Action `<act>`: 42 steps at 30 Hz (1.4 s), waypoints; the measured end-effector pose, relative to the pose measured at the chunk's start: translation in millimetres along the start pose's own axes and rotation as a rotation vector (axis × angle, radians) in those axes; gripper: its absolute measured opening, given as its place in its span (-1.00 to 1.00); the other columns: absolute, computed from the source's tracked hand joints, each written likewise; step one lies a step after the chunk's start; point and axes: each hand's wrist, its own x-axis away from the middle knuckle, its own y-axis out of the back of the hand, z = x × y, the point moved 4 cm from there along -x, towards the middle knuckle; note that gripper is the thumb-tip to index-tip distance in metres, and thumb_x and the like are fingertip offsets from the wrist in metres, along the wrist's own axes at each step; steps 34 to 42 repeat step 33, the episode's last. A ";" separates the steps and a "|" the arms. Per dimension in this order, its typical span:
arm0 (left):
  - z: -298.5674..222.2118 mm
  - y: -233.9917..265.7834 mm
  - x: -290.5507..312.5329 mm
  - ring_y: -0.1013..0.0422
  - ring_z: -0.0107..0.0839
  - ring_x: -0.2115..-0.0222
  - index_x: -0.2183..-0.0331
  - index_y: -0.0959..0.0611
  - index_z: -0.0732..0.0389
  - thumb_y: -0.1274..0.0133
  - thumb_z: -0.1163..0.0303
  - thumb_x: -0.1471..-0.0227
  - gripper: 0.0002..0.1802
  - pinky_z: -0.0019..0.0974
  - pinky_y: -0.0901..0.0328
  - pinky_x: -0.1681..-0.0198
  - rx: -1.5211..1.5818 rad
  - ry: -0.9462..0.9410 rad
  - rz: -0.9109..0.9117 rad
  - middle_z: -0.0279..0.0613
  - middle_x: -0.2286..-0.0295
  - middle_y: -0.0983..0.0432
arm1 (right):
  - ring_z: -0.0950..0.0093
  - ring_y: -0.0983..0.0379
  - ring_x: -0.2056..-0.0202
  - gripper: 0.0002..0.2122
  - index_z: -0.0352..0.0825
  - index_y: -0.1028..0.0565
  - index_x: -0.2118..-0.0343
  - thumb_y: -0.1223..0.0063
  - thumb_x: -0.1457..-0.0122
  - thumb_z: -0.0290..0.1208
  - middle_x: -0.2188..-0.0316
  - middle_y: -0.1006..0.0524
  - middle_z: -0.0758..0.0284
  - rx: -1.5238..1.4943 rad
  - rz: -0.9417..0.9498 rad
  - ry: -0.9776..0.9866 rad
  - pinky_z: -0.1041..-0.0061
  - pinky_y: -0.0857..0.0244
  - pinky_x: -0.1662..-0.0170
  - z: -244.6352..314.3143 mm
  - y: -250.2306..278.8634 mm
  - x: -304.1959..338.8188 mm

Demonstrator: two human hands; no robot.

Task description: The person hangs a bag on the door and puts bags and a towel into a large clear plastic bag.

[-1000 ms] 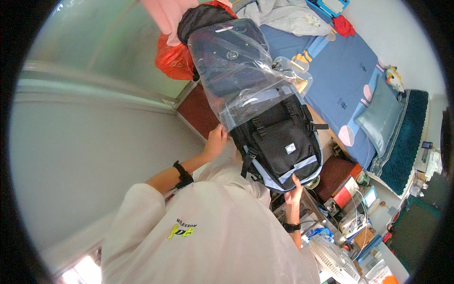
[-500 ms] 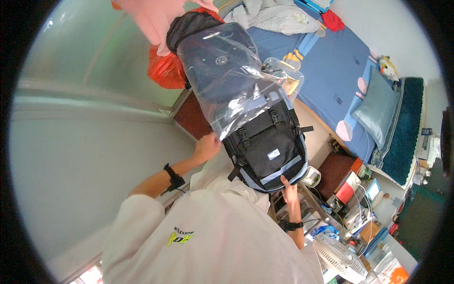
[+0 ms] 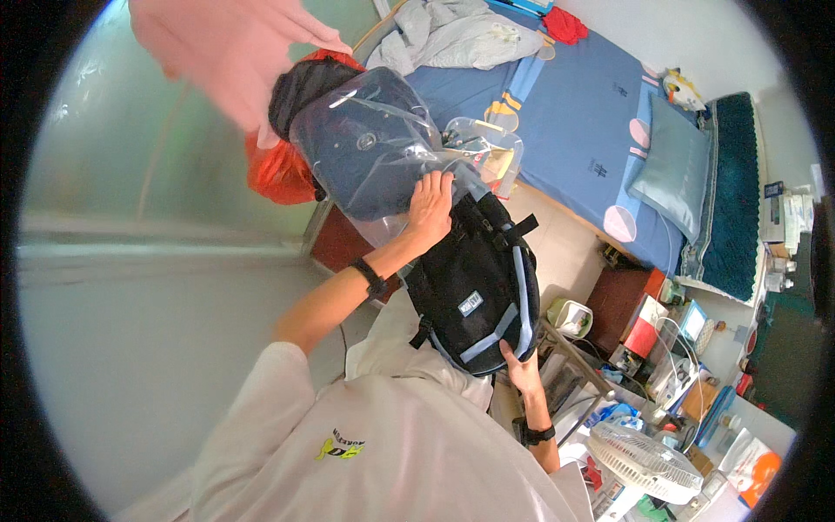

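A black backpack (image 3: 461,287) with blue-grey trim and buckled straps is tilted in front of my body. My right hand (image 3: 522,370) grips its lower edge, thumb on the front panel and fingers hidden underneath. My left hand (image 3: 429,207) lies over the backpack's top end, its fingers together and curled onto the edge of a clear plastic bag (image 3: 383,178). This plastic spreads beyond the backpack over a dark navy, rounded item (image 3: 357,130) with a small round emblem. What the left fingertips press on beneath the plastic is hidden.
Red plastic bags (image 3: 280,172), a black bundle (image 3: 309,91) and pink cloth (image 3: 217,52) are at the upper left. A clear bin (image 3: 509,148) stands beside the blue bed (image 3: 574,130). A white fan (image 3: 644,457) and a cluttered table are at lower right; a frosted glass panel (image 3: 130,165) is left.
My left hand has moved up from the backpack's lower left side to its top end, onto the plastic. The backpack has turned and tilted, and the plastic covers less of it.
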 end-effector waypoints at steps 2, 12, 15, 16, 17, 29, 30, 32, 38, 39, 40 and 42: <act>0.4 -10.9 -13.7 -0.30 0.00 0.13 0.06 -0.35 0.31 -0.25 0.45 0.29 -0.31 -0.04 -0.22 0.04 0.057 0.042 -0.027 0.04 0.20 -0.31 | 0.61 -0.33 0.32 -0.82 -0.47 -0.49 0.20 -0.14 -0.24 -0.46 0.37 -0.48 0.46 0.040 0.011 -0.015 0.52 -0.30 0.21 -5.4 3.1 3.7; 9.8 -1.6 -47.3 -0.32 -0.04 0.11 0.07 -0.47 0.27 -0.24 0.27 0.11 -0.45 -0.05 -0.24 0.01 0.086 0.030 -0.170 0.00 0.20 -0.38 | 0.61 -0.25 0.45 -0.91 -0.45 -0.45 0.35 -0.11 -0.18 -0.55 0.55 -0.36 0.44 0.109 0.084 0.039 0.48 -0.27 0.36 -7.4 -1.8 9.8; 14.2 -3.9 -57.7 -0.34 -0.04 0.13 0.16 -0.54 0.20 -0.21 0.30 0.05 -0.62 -0.04 -0.27 0.04 0.103 -0.019 -0.094 -0.08 0.23 -0.43 | 0.58 -0.27 0.45 -0.94 -0.44 -0.45 0.36 -0.07 -0.11 -0.63 0.56 -0.37 0.40 0.092 0.131 0.051 0.48 -0.28 0.35 -8.6 -4.2 11.4; 15.1 -3.2 -61.5 -0.38 -0.05 0.18 0.20 -0.56 0.20 -0.19 0.31 0.02 -0.69 -0.05 -0.30 0.09 0.121 -0.047 -0.105 -0.09 0.26 -0.44 | 0.55 -0.28 0.46 -0.93 -0.45 -0.44 0.35 -0.04 -0.08 -0.65 0.56 -0.37 0.37 0.099 0.150 0.050 0.48 -0.29 0.34 -9.5 -3.5 12.1; 13.7 1.1 -65.5 -0.41 -0.05 0.23 0.24 -0.58 0.20 -0.17 0.32 -0.02 -0.75 -0.05 -0.33 0.14 0.139 -0.077 -0.116 -0.09 0.29 -0.45 | 0.53 -0.30 0.47 -0.91 -0.45 -0.44 0.35 -0.02 -0.05 -0.68 0.56 -0.38 0.33 0.107 0.167 0.051 0.48 -0.29 0.33 -10.7 -2.9 11.9; -21.4 107.2 17.3 -0.48 -0.27 0.36 0.35 -0.60 0.21 -0.17 0.47 -0.04 -0.91 -0.23 -0.43 0.37 0.182 -0.308 -0.319 -0.24 0.33 -0.44 | 0.59 -0.34 0.46 -0.92 -0.45 -0.49 0.35 -0.15 -0.10 -0.59 0.55 -0.44 0.37 0.080 0.068 0.099 0.49 -0.31 0.37 13.7 -2.1 18.2; -19.3 110.2 21.8 -0.48 -0.27 0.36 0.35 -0.60 0.20 -0.17 0.47 -0.05 -0.91 -0.23 -0.43 0.37 0.155 -0.299 -0.335 -0.24 0.32 -0.45 | 0.61 -0.37 0.44 -0.91 -0.45 -0.52 0.33 -0.19 -0.15 -0.56 0.52 -0.48 0.41 0.036 0.026 0.088 0.51 -0.32 0.34 37.6 -7.3 15.0; -13.2 112.3 31.3 -0.48 -0.27 0.36 0.35 -0.60 0.19 -0.17 0.46 -0.06 -0.92 -0.25 -0.43 0.37 0.104 -0.272 -0.363 -0.24 0.31 -0.45 | 0.63 -0.39 0.40 -0.88 -0.44 -0.55 0.26 -0.21 -0.16 -0.54 0.48 -0.52 0.38 -0.029 0.017 0.070 0.55 -0.33 0.27 43.8 -9.1 13.2; -9.9 113.1 34.6 -0.48 -0.27 0.36 0.35 -0.60 0.19 -0.17 0.46 -0.06 -0.92 -0.25 -0.43 0.37 0.099 -0.262 -0.361 -0.24 0.31 -0.45 | 0.63 -0.39 0.40 -0.88 -0.44 -0.55 0.26 -0.21 -0.16 -0.54 0.48 -0.52 0.38 -0.028 0.027 0.066 0.55 -0.33 0.27 43.4 -11.3 13.1; -9.9 113.1 34.6 -0.48 -0.27 0.36 0.35 -0.60 0.19 -0.17 0.46 -0.06 -0.92 -0.25 -0.43 0.37 0.099 -0.262 -0.361 -0.24 0.31 -0.45 | 0.63 -0.39 0.40 -0.88 -0.44 -0.55 0.26 -0.21 -0.16 -0.54 0.48 -0.52 0.38 -0.028 0.027 0.066 0.55 -0.33 0.27 43.4 -11.3 13.1; -9.9 113.1 34.6 -0.48 -0.27 0.36 0.35 -0.60 0.19 -0.17 0.46 -0.06 -0.92 -0.25 -0.43 0.37 0.099 -0.262 -0.361 -0.24 0.31 -0.45 | 0.63 -0.39 0.40 -0.88 -0.44 -0.55 0.26 -0.21 -0.16 -0.54 0.48 -0.52 0.38 -0.028 0.027 0.066 0.55 -0.33 0.27 43.4 -11.3 13.1; -9.9 113.1 34.6 -0.48 -0.27 0.36 0.35 -0.60 0.19 -0.17 0.46 -0.06 -0.92 -0.25 -0.43 0.37 0.099 -0.262 -0.361 -0.24 0.31 -0.45 | 0.63 -0.39 0.40 -0.88 -0.44 -0.55 0.26 -0.21 -0.16 -0.54 0.48 -0.52 0.38 -0.028 0.027 0.066 0.55 -0.33 0.27 43.4 -11.3 13.1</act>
